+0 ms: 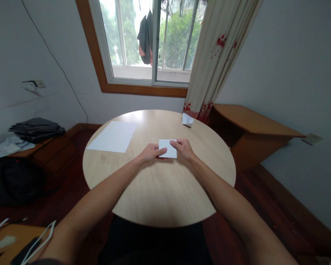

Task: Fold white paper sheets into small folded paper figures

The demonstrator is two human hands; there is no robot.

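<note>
Small white paper (170, 153) pinched between left hand (149, 152) and right hand (184, 148) above a round table (160, 191)

The left hand grips the paper by its left side, thumb lying flat on the upper face and the other fingers mostly hidden behind or beneath it. The right hand holds the upper right part the same way, its thumb pressed on the face near the top edge. Both hands are closed to a narrow pinch, the thumbs near each other but apart. The paper is roughly square and lies in the middle of the table as seen from above; whether it touches the tabletop I cannot tell. Both bare forearms reach in from the lower corners, over the near edge.

To the left of the hands, well apart from them, a large white sheet (114, 137) lies flat near the table's edge. On the far right, close to the rim, sits a folded white piece (187, 120), partly raised.

Beyond the table is a sliding window (155, 44) with greenery and a dark garment (146, 40) outside; a pale curtain (223, 44) with red flowers hangs at its right. A wooden desk (259, 119) stands against the right wall. On the left, a dark stack (37, 129) rests on a low wooden cabinet (56, 151), with a black bag (15, 182) in front.
</note>
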